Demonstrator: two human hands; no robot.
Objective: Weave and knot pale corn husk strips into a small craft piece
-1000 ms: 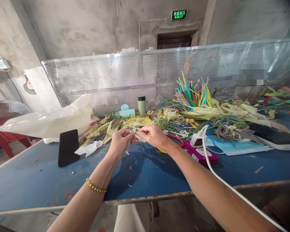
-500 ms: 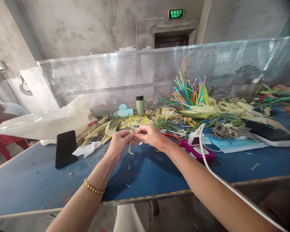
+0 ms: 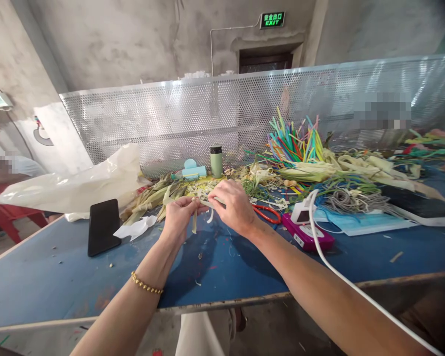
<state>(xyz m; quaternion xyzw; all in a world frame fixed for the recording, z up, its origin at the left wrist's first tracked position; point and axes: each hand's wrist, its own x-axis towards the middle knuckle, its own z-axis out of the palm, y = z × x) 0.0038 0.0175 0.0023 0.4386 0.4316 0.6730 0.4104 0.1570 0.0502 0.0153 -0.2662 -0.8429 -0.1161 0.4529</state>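
Observation:
Above the blue table [image 3: 133, 291], my left hand [image 3: 177, 217] pinches a narrow pale strip that looks like corn husk [image 3: 195, 223], one end of which dangles below the fingertips. To its right, my right hand [image 3: 234, 207] is curled with thumb and fingers closed on a pale length of the same piece, stretched between the hands. A short whitish end [image 3: 210, 216] hangs just under the right fingers. Behind both hands lie loose pale husk scraps [image 3: 203, 188]; the fingertips partly hide the strip.
A black phone [image 3: 104, 227] and white paper [image 3: 135, 228] lie left, near dried husks [image 3: 144, 200] and plastic sheeting [image 3: 74, 180]. A green bottle [image 3: 216, 162] stands behind. To the right are red-handled scissors [image 3: 269, 213], a purple device [image 3: 309, 235], a white cable [image 3: 341, 277] and colourful stems [image 3: 294, 138].
My hands have moved apart a little, and the right hand has turned so its back shows more. The pale strip now shows between them. The view has shifted slightly.

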